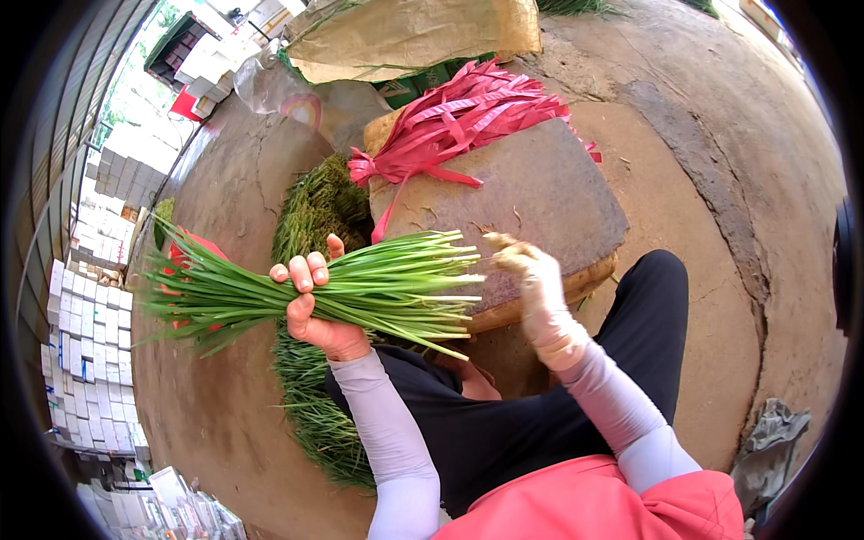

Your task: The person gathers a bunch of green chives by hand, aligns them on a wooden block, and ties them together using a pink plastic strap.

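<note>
My left hand (317, 315) is wrapped round the middle of a bunch of green garlic chives (400, 279), held sideways over my lap. The leafy tips spread to the left; the pale stem ends fan out to the right. Just beyond those ends is my right hand (543, 301), in a pale, soiled glove, its fingers stretched forward and apart from the bunch. Ahead stands a low block with a worn, flat top (549, 193), dotted with scraps. A bundle of red flat ties (477, 112), gathered at one end, lies across its far side.
A long heap of green stalks (315, 405) lies on the floor left of my legs. Beyond the block is a brown sheet (414, 40) over something green. White boxes (94, 333) are stacked at far left. A crumpled grey bag (769, 450) sits at lower right.
</note>
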The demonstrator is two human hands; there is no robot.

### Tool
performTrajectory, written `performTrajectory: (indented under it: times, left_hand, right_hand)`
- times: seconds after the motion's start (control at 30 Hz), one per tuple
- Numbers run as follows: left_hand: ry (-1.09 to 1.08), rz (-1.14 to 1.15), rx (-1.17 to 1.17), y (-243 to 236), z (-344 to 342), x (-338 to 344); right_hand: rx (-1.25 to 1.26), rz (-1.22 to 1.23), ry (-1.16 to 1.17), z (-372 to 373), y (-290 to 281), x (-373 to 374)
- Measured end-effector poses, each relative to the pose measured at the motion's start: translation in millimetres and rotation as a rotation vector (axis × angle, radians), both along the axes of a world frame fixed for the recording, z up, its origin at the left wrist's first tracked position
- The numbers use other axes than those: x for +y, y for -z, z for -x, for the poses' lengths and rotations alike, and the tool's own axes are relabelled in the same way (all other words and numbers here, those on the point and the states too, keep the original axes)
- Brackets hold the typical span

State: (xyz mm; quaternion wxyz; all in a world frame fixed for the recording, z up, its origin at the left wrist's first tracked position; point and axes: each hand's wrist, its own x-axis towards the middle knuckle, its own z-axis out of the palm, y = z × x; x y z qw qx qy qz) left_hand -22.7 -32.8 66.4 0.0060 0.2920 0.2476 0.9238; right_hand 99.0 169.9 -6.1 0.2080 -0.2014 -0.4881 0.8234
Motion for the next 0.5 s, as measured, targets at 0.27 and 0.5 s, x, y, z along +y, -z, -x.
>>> performTrajectory:
  times: [0.27, 0.5]
  left_hand:
    - [0.01, -0.009, 0.024, -2, 3, -8]
    - [0.072, 0.0, -0.01, 0, 1, 4]
  right_hand:
    - [0.014, -0.864, 0.446, -18, 2, 52]
    - [0.189, -0.873, 0.09, 5, -26, -9]
